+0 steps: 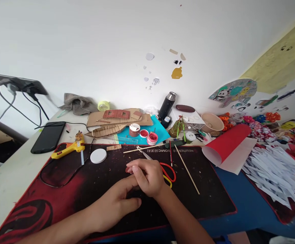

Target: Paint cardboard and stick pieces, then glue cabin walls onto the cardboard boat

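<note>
My left hand (115,203) is above the dark desk mat with its thumb spread; its fingers run behind my right hand and are partly hidden. My right hand (148,178) is closed, curled over the left fingers and touching them. A small reddish patch shows at its fingertips; what it is I cannot make out. Just beyond the right hand lie scissors (168,171) with red and yellow handles, partly covered by it. Thin wooden sticks (187,169) and a red pencil (171,154) rest on the mat nearby.
A yellow glue gun (68,149), a white round lid (98,156) and a phone (48,137) lie left. Behind are a cardboard boat hull (105,130), red paint pots (152,138) and a black flask (166,105). Red paper (227,144) and white paper strips (271,169) lie right, near another person's hand.
</note>
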Motion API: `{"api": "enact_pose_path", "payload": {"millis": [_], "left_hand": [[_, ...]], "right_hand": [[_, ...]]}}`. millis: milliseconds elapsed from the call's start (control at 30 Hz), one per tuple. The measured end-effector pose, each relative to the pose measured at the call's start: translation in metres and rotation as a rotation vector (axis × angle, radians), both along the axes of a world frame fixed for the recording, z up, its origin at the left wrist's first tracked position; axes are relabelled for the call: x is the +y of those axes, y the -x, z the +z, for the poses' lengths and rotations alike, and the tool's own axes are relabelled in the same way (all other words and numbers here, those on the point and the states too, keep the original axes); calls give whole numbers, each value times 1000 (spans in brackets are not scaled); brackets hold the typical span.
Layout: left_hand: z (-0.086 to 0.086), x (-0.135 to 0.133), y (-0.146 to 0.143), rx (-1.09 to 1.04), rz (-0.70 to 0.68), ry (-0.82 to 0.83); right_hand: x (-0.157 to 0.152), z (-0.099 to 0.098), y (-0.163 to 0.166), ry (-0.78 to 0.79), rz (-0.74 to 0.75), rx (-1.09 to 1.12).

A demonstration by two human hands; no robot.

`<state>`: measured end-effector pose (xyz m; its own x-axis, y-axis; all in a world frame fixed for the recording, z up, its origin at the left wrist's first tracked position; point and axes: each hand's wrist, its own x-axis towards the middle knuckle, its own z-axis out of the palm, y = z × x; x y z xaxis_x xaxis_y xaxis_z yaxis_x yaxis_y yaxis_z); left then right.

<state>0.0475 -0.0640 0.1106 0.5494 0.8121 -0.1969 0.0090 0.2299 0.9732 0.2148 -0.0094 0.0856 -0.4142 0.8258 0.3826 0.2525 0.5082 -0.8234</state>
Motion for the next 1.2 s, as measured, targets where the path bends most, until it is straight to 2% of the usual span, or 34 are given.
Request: {"api": "enact_pose_path", "payload": {"millis": [133, 200, 267, 333, 433, 533, 633, 767, 867, 1033, 1200], "left_hand": [[1, 5, 4, -112, -63, 38], [-1, 10, 8, -157, -64, 91], [-2, 18, 16, -176, -5, 113], [0, 28, 27, -183, 108, 78], [5, 47, 49, 21, 264, -98], [4, 65, 71, 341, 404, -323], [-3, 80, 87, 617, 465, -458], [-16, 89, 96, 815, 435, -573], [-28, 82, 92, 872, 356, -683], [-57, 53, 70, 918, 47, -804], [-78, 38, 49, 1026, 35, -925]], "right_hand": [[-5, 5, -6, 138, 14, 156], [-6, 6, -10, 155, 0, 161], [-7, 4, -16, 147, -87, 153], [-7, 0, -26, 172, -238, 191], [-11, -7, -43, 224, -418, 274], [-20, -14, -55, 215, -422, 243], [-32, -21, -55, 237, -386, 219], [-44, -34, -47, 251, -263, 122], [-44, -44, -46, 263, -191, 39], [-38, -54, -59, 348, -299, 71], [-36, -46, -72, 244, -381, 9]]}}
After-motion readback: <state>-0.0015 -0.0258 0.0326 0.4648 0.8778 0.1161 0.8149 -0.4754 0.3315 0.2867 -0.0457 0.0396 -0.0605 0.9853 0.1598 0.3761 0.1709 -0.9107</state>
